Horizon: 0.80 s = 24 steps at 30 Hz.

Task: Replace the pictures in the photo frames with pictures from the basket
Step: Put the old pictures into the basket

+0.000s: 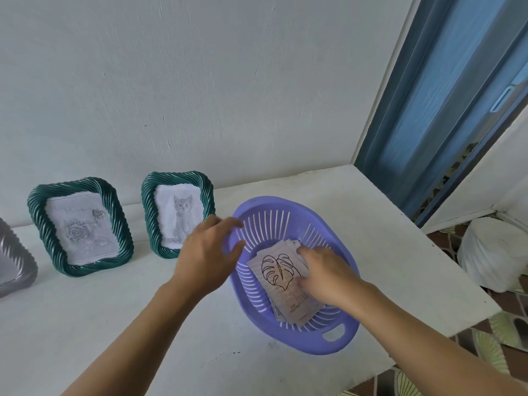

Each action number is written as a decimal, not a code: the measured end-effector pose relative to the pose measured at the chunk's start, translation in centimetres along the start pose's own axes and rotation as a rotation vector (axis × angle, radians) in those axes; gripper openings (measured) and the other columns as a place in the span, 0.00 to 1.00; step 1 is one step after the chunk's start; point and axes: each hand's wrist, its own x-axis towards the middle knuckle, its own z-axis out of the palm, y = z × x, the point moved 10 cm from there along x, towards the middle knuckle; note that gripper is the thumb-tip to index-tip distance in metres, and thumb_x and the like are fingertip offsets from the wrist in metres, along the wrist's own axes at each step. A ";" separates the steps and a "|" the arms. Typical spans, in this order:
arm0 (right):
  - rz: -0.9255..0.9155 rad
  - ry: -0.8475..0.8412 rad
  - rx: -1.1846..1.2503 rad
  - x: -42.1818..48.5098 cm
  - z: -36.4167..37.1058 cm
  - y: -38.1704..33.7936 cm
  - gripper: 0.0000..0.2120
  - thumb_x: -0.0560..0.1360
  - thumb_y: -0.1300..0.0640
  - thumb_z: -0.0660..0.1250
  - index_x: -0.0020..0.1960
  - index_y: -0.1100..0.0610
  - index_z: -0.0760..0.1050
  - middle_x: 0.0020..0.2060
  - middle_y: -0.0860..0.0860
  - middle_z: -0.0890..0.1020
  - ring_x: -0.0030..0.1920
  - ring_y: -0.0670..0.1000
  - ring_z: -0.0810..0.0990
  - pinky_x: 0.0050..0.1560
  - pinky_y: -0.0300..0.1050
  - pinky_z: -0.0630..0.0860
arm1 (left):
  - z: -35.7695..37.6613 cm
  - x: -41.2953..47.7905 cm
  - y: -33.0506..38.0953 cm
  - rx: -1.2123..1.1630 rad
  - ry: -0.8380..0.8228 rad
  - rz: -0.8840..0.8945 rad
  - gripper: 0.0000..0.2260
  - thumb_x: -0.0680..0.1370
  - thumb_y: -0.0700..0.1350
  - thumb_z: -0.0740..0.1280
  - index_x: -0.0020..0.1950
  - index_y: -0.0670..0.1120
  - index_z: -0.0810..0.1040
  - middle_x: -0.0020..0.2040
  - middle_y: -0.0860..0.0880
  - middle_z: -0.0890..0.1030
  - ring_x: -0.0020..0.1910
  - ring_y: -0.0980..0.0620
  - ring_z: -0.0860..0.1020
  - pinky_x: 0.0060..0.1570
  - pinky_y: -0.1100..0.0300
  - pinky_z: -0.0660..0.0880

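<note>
A purple slotted basket (311, 337) sits on the white table and holds a stack of pictures; the top picture (281, 277) shows a leaf drawn in outline. My right hand (325, 277) is inside the basket, its fingers pinching the right edge of the leaf picture. At the basket's left rim hovers my left hand (207, 254), fingers spread and holding nothing. Two green twisted-rim photo frames stand against the wall: the left frame (81, 225) shows roses, the right frame (177, 210) shows a kitten.
Part of a grey frame (14, 267) shows at the far left edge. The white table (143, 324) ends to the right of the basket. Beyond that edge lie a white bag (494, 252), a patterned floor and a blue door (445, 95).
</note>
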 end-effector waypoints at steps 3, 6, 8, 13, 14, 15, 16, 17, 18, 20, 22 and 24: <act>-0.004 -0.011 -0.055 0.0 0.6 -0.3 0.24 0.76 0.49 0.69 0.67 0.56 0.68 0.54 0.56 0.74 0.56 0.59 0.77 0.51 0.50 0.76 | 0.3 -2.6 -2.7 -0.193 -0.035 -0.201 0.17 0.77 0.50 0.71 0.65 0.55 0.76 0.50 0.53 0.77 0.39 0.57 0.80 0.40 0.64 0.74; -0.001 0.012 -0.067 0.3 0.4 -0.3 0.16 0.74 0.53 0.71 0.57 0.58 0.72 0.49 0.55 0.73 0.52 0.59 0.78 0.44 0.48 0.74 | 1.7 -3.9 -3.8 -0.460 -0.098 -0.356 0.20 0.78 0.48 0.70 0.69 0.56 0.73 0.48 0.54 0.83 0.36 0.54 0.84 0.38 0.63 0.74; -0.007 0.025 -0.062 0.3 0.3 -0.3 0.13 0.74 0.56 0.71 0.55 0.59 0.73 0.48 0.55 0.75 0.50 0.58 0.78 0.44 0.49 0.76 | 1.9 -4.2 -3.8 -0.531 -0.094 -0.377 0.21 0.78 0.48 0.71 0.71 0.55 0.72 0.46 0.53 0.84 0.36 0.53 0.85 0.40 0.61 0.75; -0.081 0.326 -0.027 -0.8 -2.8 -1.4 0.11 0.76 0.59 0.66 0.58 0.56 0.77 0.49 0.54 0.78 0.51 0.57 0.79 0.44 0.50 0.77 | 1.9 -4.6 -3.9 -0.589 -0.078 -0.392 0.22 0.78 0.48 0.71 0.71 0.54 0.73 0.45 0.52 0.84 0.35 0.52 0.84 0.42 0.61 0.77; -0.104 0.412 -0.035 -1.1 -3.6 -1.5 0.10 0.75 0.60 0.66 0.56 0.56 0.78 0.48 0.53 0.78 0.51 0.57 0.78 0.44 0.51 0.78 | 1.9 -4.7 -3.9 -0.604 -0.082 -0.398 0.22 0.78 0.48 0.71 0.71 0.54 0.72 0.46 0.52 0.84 0.36 0.52 0.84 0.42 0.62 0.77; -0.122 0.479 -0.034 -1.4 -4.3 -1.4 0.09 0.74 0.61 0.67 0.53 0.56 0.78 0.47 0.53 0.78 0.51 0.57 0.77 0.44 0.51 0.78 | 1.9 -4.8 -3.9 -0.616 -0.089 -0.403 0.21 0.78 0.49 0.71 0.71 0.55 0.73 0.47 0.53 0.84 0.37 0.52 0.84 0.42 0.62 0.77; -0.127 0.532 -0.022 -1.6 -4.7 -1.1 0.09 0.72 0.62 0.69 0.52 0.57 0.78 0.48 0.53 0.78 0.52 0.57 0.76 0.45 0.52 0.79 | 2.0 -4.9 -3.9 -0.618 -0.100 -0.408 0.21 0.78 0.49 0.71 0.70 0.56 0.72 0.48 0.53 0.83 0.38 0.52 0.84 0.41 0.63 0.76; -0.123 0.570 -0.012 -1.7 -5.1 -0.7 0.10 0.70 0.63 0.71 0.52 0.57 0.79 0.49 0.53 0.77 0.54 0.57 0.76 0.46 0.52 0.79 | 2.0 -5.1 -3.9 -0.609 -0.113 -0.409 0.21 0.78 0.48 0.71 0.69 0.57 0.71 0.49 0.54 0.83 0.39 0.53 0.84 0.40 0.64 0.75; -0.115 0.602 -0.013 -2.0 -5.3 -0.4 0.12 0.69 0.64 0.73 0.52 0.57 0.79 0.51 0.53 0.78 0.54 0.58 0.76 0.47 0.53 0.78 | 2.1 -5.3 -3.9 -0.590 -0.120 -0.405 0.21 0.78 0.46 0.71 0.70 0.57 0.71 0.50 0.55 0.82 0.39 0.54 0.84 0.39 0.66 0.74; -0.090 0.691 -0.059 -2.8 -6.0 0.1 0.15 0.65 0.65 0.75 0.51 0.55 0.81 0.54 0.53 0.78 0.56 0.58 0.76 0.50 0.54 0.74 | 2.0 -5.6 -4.1 -0.574 -0.117 -0.403 0.20 0.79 0.40 0.69 0.70 0.51 0.73 0.51 0.54 0.81 0.39 0.56 0.85 0.37 0.68 0.73; 0.019 0.731 -0.140 -3.2 -6.5 1.1 0.18 0.64 0.62 0.75 0.53 0.51 0.81 0.58 0.52 0.78 0.61 0.58 0.73 0.54 0.56 0.67 | 2.0 -5.8 -3.7 -0.630 -0.121 -0.416 0.21 0.79 0.42 0.69 0.72 0.50 0.73 0.52 0.54 0.82 0.40 0.55 0.85 0.39 0.68 0.75; 0.183 0.646 -0.138 -2.7 -6.1 3.2 0.21 0.68 0.57 0.73 0.60 0.48 0.77 0.65 0.53 0.74 0.67 0.60 0.68 0.59 0.59 0.62 | 2.5 -5.7 -2.4 -0.678 -0.162 -0.405 0.23 0.78 0.49 0.70 0.73 0.53 0.71 0.51 0.54 0.83 0.42 0.55 0.85 0.41 0.67 0.77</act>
